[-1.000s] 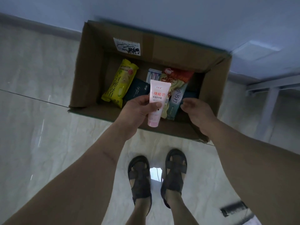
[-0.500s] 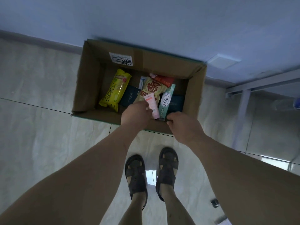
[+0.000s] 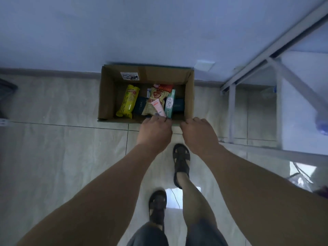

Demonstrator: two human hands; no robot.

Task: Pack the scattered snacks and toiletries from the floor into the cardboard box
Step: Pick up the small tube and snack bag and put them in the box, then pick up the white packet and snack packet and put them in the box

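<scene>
The person stands over the cardboard box (image 3: pixel 106 96), which sits on the floor (image 3: pixel 53 148) against the far wall. The step in hand is dropping a pink tube (image 3: pixel 158 108) into the box: it lies tilted among the goods inside, leaning on a beige snack bag (image 3: pixel 156 100), between a yellow snack pack (image 3: pixel 128 101) on the left and a green carton (image 3: pixel 169 104) on the right. The left hand (image 3: pixel 154 129) hovers at the near rim, knuckles up; its fingers (image 3: pixel 160 118) curl down close to the tube's lower end, and whether they grip it or have let go cannot be told. The right hand (image 3: pixel 198 134) hangs just beside it, loosely curled and carrying nothing visible. No stray item shows on the floor here. The next move likely calls for freeing the tube fully, drawing both hands clear, and looking around for anything left unpacked.
</scene>
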